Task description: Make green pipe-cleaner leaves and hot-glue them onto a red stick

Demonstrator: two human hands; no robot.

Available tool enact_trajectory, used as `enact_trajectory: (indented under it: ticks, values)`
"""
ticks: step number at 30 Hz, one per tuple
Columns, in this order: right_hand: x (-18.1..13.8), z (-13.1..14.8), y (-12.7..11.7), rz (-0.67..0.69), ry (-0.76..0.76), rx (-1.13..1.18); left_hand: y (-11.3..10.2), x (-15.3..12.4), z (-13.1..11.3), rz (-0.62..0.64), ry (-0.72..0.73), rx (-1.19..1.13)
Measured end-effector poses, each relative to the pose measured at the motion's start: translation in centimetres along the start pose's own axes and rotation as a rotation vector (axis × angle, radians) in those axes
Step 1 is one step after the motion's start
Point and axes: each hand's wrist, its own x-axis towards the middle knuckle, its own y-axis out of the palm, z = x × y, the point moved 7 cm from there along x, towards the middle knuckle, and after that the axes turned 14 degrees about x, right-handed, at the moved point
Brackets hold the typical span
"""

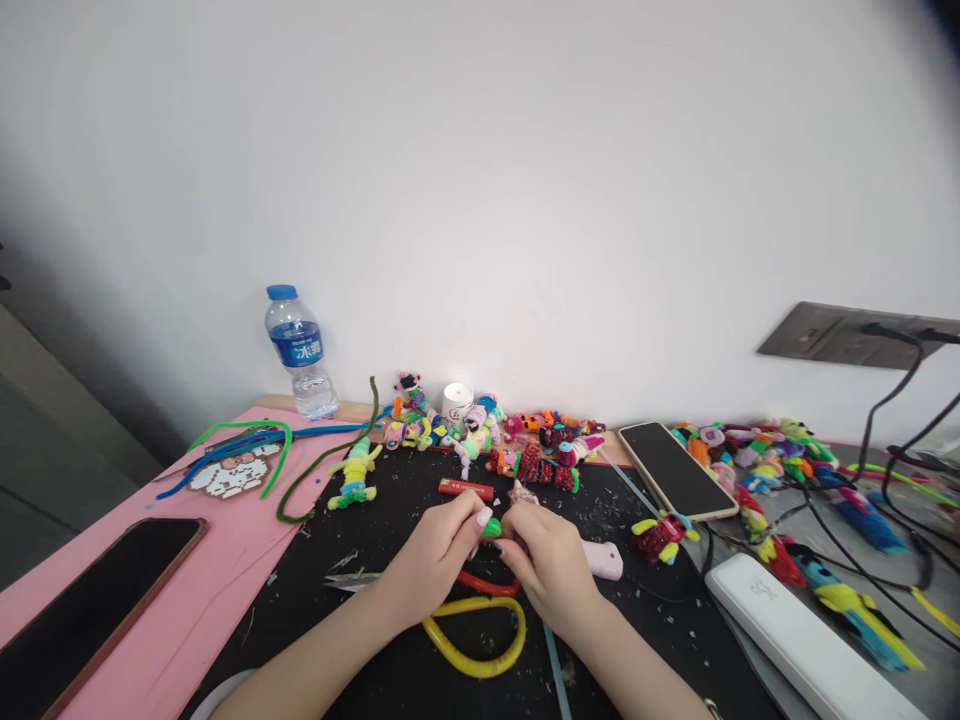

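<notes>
My left hand (431, 560) and my right hand (547, 565) meet over the black mat (360, 600), fingers pinched together on a small green pipe-cleaner piece (492, 527). A red pipe cleaner (487, 585) runs under my hands, and a yellow pipe-cleaner loop (476, 640) lies just in front of them. A small pair of scissors (349, 578) rests left of my left hand. A pale pink tool (604, 560) lies right of my right hand.
Several finished pipe-cleaner figures (480, 430) line the wall, with a candle (457, 402) and a water bottle (298, 352). One phone (675, 468) lies at right, another phone (90, 610) on the pink surface at left. A white power bank (795, 630) and cables (885, 420) crowd the right.
</notes>
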Motion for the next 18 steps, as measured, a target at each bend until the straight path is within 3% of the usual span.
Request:
enact_trajectory:
  ticks: [4, 8, 13, 18]
  values:
    - [0.3, -0.4, -1.7, -0.045, 0.029, -0.079, -1.7, 0.5, 0.6, -0.049, 0.018, 0.241]
    - [-0.1, -1.8, -4.2, -0.099, 0.072, -0.109, -2.9, 1.0, 2.1, 0.011, -0.026, 0.467]
    - [-1.6, -4.1, -6.1, -0.077, 0.151, -0.130, -3.8, 1.2, 3.4, 0.091, -0.050, 0.683]
    - [-2.1, -4.6, -6.3, 0.019, 0.215, -0.111, -3.7, 1.0, 3.8, 0.124, -0.045, 0.754]
